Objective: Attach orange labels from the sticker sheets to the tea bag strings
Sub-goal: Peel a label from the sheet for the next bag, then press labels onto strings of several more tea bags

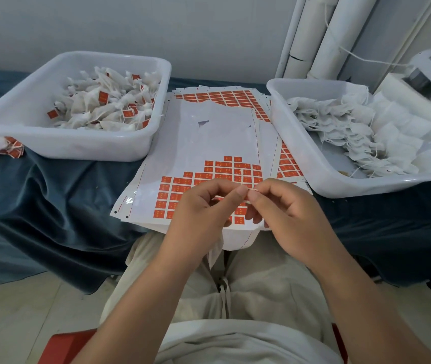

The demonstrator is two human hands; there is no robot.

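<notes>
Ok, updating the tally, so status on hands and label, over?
Status: left hand and right hand both pinch small orange paper label. Held over white sticker sheet. Nothing in the way.

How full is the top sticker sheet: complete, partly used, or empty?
Partly used. The top sticker sheet is bare white through its middle; orange labels remain in its near rows.

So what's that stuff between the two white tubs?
A stack of sticker sheets, partly peeled, with orange labels left on them, lies between the left tub and the right tub, in the head view.
</notes>
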